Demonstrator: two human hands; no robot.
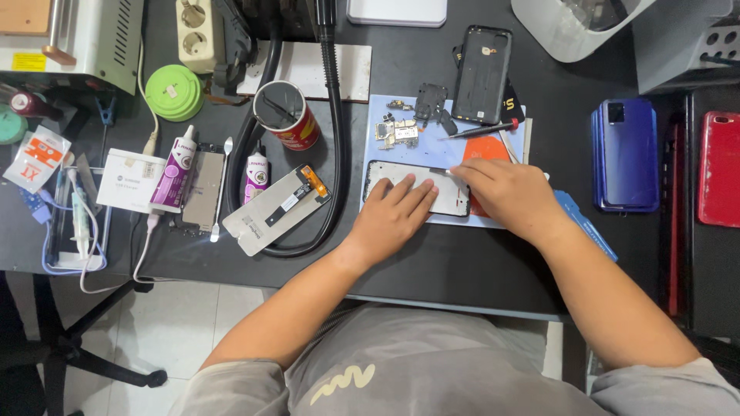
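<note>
A phone frame (383,173) lies flat on a blue work mat (462,142) on the dark table. My left hand (393,216) rests palm down on the frame's middle, fingers spread, holding it down. My right hand (509,192) pinches a thin metal tool (444,171) whose tip touches the frame's right part. Behind the frame lie a small circuit board (397,132), black phone parts (432,100), a black back cover (482,73) and a red-tipped screwdriver (484,129).
A detached screen (274,209) lies left of the mat inside a black hose loop (336,139). Glue tubes (176,166), a red can (289,115), a white box (129,179) and cables sit further left. Blue phones (626,154) and a red phone (718,168) lie right.
</note>
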